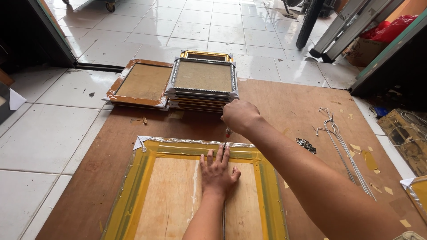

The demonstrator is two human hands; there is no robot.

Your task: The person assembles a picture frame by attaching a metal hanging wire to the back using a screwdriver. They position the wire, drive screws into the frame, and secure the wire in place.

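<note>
Plywood backing of a large yellow-edged frame [147, 195], laid face down at the lower centre of the picture, is pressed by the left hand [216, 173], which is spread flat with fingers open just below the frame's top rail. The frame's border is seen wrapped in clear plastic film, with a white paper corner guard at its upper left. Slightly to the right and above, the right hand [239, 115] is closed around a small tool [228, 132], whose tip is held down at the top rail, just above the left fingertips. A brown board [293, 106] is seen under the frame. In the upper middle, a stack of smaller frames [202, 84] is set on the floor. At the right, wire hangers [340, 138] are laid on the board.
</note>
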